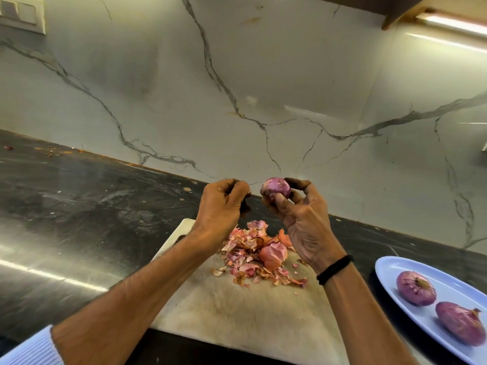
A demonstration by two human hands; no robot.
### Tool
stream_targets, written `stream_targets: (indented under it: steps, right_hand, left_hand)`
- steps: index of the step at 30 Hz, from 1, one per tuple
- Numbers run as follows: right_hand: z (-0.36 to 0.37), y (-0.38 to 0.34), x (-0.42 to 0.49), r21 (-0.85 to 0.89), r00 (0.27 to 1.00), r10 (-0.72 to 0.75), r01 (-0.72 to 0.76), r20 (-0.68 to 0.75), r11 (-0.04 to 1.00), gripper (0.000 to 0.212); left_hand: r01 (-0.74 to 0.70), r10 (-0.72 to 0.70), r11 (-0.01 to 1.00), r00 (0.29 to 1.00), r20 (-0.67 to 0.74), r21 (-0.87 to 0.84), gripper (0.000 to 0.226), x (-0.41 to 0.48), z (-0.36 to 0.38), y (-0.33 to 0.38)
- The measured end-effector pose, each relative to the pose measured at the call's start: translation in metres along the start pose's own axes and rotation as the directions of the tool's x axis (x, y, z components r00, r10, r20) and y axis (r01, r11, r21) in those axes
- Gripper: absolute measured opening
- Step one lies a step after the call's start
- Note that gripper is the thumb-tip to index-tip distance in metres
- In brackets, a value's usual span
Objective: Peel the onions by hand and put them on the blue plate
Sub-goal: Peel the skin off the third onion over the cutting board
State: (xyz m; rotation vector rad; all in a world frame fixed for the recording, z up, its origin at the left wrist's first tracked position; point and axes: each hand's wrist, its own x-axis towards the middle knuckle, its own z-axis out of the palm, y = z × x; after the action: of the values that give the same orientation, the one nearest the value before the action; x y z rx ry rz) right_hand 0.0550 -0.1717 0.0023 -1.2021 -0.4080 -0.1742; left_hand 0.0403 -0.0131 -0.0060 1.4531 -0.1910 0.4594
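Onion [276,187] above peels [253,248] heaped on cutting board [237,312].

Purple onions [415,287], blue plate [390,270], grey-veined wall [237,75]

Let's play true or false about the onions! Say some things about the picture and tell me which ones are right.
1. The right hand holds an onion. True.
2. Three onions lie on the blue plate. False: only two onions lie there.
3. Peels are piled on the board. True.
4. The left hand holds a knife. False: it pinches a peel scrap, and no knife shows.
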Motion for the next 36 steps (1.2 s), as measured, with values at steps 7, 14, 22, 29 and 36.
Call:
stream_targets:
  steps: [7,14,22,29,36]
  right_hand:
    - [0.004,-0.003,-0.002,0.062,1.000,0.002,-0.001,-0.023,0.998,0.044]
    - [0.002,0.000,0.000,0.037,1.000,-0.012,0.013,-0.014,0.999,0.045]
    - [-0.005,0.003,0.004,-0.065,0.999,-0.023,0.025,0.035,0.998,0.046]
    - [-0.003,0.008,0.001,-0.235,0.994,-0.045,0.067,0.095,0.970,0.046]
    - [-0.007,0.007,0.001,-0.295,0.991,-0.091,0.117,0.100,0.948,0.047]
  left_hand:
    - [0.037,-0.037,0.998,0.999,-0.008,-0.053,0.012,-0.001,0.002,0.002]
    - [0.083,-0.085,0.992,0.996,-0.009,-0.094,0.015,0.001,0.004,0.001]
    - [0.128,-0.107,0.962,0.989,0.098,-0.240,0.029,0.001,0.006,0.004]
    - [0.036,-0.029,0.994,0.997,0.070,-0.101,0.015,0.002,0.003,-0.002]
    - [-0.131,0.123,0.986,0.989,0.084,0.103,0.025,0.004,0.001,-0.003]
